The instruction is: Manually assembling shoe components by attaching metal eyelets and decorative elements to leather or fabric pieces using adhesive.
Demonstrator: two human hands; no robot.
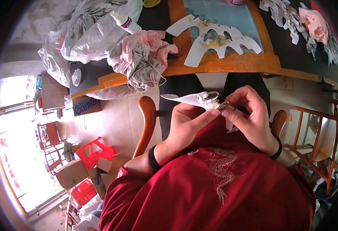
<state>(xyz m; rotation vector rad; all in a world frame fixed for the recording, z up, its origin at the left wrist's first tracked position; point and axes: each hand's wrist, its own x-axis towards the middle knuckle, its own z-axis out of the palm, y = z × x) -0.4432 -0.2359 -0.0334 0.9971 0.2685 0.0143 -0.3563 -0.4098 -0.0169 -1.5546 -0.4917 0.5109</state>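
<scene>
In front of my chest I hold a white cut-out piece (pixel 186 99) of what looks like fabric or felt, with curved metal rings (pixel 213 95) on its upper side. My left hand (pixel 188 124) grips its near edge between thumb and fingers. My right hand (pixel 253 117) pinches near one ring, thumb tip close to my left thumb; part of the piece shows below it. What lies between the fingertips is partly hidden. Two similar white cut-outs, one farther back (pixel 181 26) and one nearer (pixel 195 52), lie on the table, both bearing metal parts and yellowish patches.
Ahead stands a wood-edged table (pixel 230 66) with a glass panel. A white squeeze bottle (pixel 126 22), a grey and pink cloth bundle (pixel 142 57) and plastic bags (pixel 96 38) lie left; white and pink scraps (pixel 313 25) right. A chair arm (pixel 146 123) curves beside my left arm.
</scene>
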